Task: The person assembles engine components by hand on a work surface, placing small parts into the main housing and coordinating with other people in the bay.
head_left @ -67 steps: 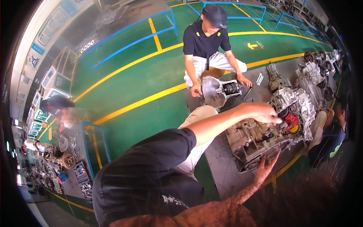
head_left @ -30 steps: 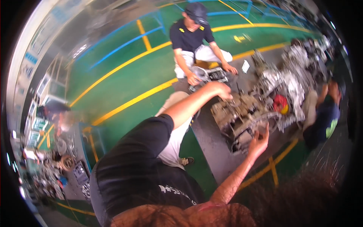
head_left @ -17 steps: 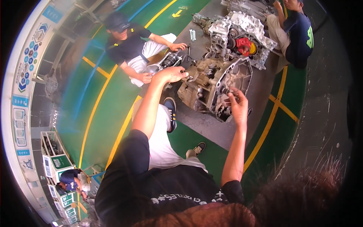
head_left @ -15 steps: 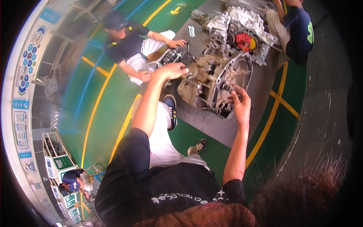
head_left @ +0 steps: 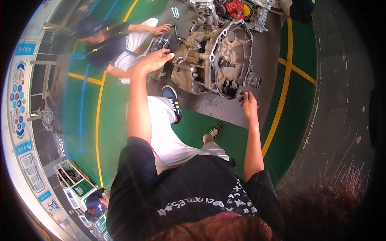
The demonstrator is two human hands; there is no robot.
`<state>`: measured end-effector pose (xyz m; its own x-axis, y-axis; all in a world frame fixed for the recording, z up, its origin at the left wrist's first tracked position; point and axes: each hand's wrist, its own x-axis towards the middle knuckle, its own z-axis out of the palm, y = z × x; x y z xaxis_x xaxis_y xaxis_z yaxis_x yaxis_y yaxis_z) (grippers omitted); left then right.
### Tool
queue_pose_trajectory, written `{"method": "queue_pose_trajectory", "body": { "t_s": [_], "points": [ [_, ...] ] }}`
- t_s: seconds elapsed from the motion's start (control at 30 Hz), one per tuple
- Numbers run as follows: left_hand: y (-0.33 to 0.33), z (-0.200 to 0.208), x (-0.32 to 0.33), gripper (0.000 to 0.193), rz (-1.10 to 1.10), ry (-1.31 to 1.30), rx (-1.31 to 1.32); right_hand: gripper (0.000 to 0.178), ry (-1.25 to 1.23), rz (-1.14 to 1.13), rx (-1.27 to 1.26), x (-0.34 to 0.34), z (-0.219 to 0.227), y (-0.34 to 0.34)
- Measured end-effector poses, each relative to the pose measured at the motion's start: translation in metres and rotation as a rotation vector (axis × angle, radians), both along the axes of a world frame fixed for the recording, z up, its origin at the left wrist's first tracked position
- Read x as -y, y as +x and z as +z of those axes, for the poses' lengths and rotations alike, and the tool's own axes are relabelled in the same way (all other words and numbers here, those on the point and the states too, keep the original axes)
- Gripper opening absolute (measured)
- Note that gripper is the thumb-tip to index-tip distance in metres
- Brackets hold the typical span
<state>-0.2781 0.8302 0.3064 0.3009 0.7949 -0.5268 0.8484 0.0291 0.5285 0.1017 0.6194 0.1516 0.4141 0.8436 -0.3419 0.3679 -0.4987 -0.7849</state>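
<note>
A large, dirty gearbox housing (head_left: 193, 60) lies on the floor mat, its wide bell-shaped opening facing right. A splined shaft (head_left: 227, 63) sticks out of the middle of that opening. My left hand (head_left: 155, 61) is at the housing's left side, fingers stretched toward it with nothing seen in them; whether it touches cannot be told. Just below the housing's lower right corner is my right hand (head_left: 249, 105), fingers up and slightly apart, seemingly holding nothing. Above its fingertips sits a round grey metal piece (head_left: 255, 81) at the housing's edge.
A silver engine block (head_left: 257, 18) with a red part stands behind the housing. At left a co-worker (head_left: 106, 44) crouches by a geared shaft assembly (head_left: 156, 45). Wrenches (head_left: 175, 13) lie on the mat. Another person (head_left: 301, 10) is at upper right. My shoe (head_left: 172, 102) is near the housing.
My right hand has drawn back from in front of the shaft to below the housing's lower right corner. The whole view has shifted, so the scene sits further up and left.
</note>
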Motion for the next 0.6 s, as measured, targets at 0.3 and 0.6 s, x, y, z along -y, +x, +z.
{"method": "queue_pose_trajectory", "body": {
  "t_s": [0.3,0.6],
  "points": [
    [-0.003,0.003,0.005,0.068,0.033,-0.005,-0.033,0.027,0.033,-0.054,0.102,0.015,-0.029,0.003],
    [0.003,0.011,0.012,0.062,0.088,-0.009,0.011,0.037,0.048,0.036,0.222,-0.029,-0.081,0.038]
  ]
}}
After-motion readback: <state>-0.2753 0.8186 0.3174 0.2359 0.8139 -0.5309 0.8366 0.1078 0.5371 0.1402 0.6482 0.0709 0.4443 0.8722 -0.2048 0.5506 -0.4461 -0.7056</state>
